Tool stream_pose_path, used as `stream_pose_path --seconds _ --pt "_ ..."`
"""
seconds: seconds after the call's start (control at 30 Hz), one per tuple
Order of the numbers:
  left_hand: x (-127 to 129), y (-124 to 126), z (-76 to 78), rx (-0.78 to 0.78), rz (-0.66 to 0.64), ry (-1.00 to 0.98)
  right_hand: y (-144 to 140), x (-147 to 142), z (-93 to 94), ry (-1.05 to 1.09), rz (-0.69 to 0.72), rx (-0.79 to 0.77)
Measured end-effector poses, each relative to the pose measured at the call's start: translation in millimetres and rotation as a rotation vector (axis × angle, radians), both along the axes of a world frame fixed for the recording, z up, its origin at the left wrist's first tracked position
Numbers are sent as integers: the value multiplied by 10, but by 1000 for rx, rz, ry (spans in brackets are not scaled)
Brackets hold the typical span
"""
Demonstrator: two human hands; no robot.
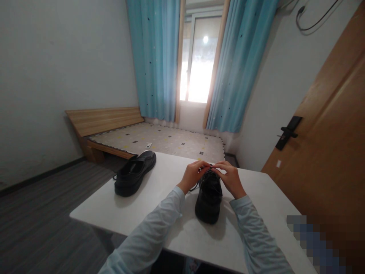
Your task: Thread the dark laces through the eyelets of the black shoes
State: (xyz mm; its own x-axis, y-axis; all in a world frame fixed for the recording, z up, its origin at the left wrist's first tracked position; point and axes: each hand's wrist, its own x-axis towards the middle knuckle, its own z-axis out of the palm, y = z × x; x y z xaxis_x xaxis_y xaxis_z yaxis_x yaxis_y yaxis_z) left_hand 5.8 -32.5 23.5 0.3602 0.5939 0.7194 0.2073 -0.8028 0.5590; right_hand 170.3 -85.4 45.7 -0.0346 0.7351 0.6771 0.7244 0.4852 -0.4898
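Observation:
A black lace-up shoe [209,201] stands on the white table, its heel toward me and its toe pointing away. My left hand [195,174] and my right hand [228,176] meet over its front, fingertips pinched close together at the lacing. What they pinch looks like the dark shoelace [194,188], a loose length of which hangs on the shoe's left side; the fingers cover most of the lacing. Left of my arms, the matching black shoe [134,174] rests near the table's left edge, with nobody touching it.
The white table [99,207] has rounded corners. Behind it stands a bed [159,137] with a wooden headboard [111,118] and a small pale object [148,145] on it. Blue curtains [155,57] flank a bright window. A wooden door [322,125] is on the right.

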Motion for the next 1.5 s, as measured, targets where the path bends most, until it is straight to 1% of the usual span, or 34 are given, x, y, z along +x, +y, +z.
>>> stream_pose_path --seconds 0.2,0.3,0.43,0.53,0.63,0.83,0.9,1.07,1.17,1.3,1.5 --pt "9 -17 -12 -13 -16 29 -19 20 44 -86 -54 -15" --pt "13 -24 -21 -4 -25 34 -22 59 47 -68 -68 -21" --pt "22 -35 -9 28 1 23 -20 131 40 -7 -114 -8" --pt "30 -29 -8 55 27 22 -16 197 44 73 -164 -26" --pt "35 -8 -32 49 63 51 -1 264 40 164 -203 -60" --pt "44 19 -87 20 225 133 51 338 -29 405 -149 -190" --pt "49 15 -91 27 242 141 57 343 -52 473 -138 -233" --pt "60 -19 -81 78 178 158 37 353 -70 572 -96 -380" --pt "67 -46 -69 126 138 151 26 366 -72 595 -82 -465" --pt "78 -62 -70 171 118 156 28 382 -94 576 -83 -538" --pt "85 -62 -91 173 130 209 36 393 -129 525 -89 -606"
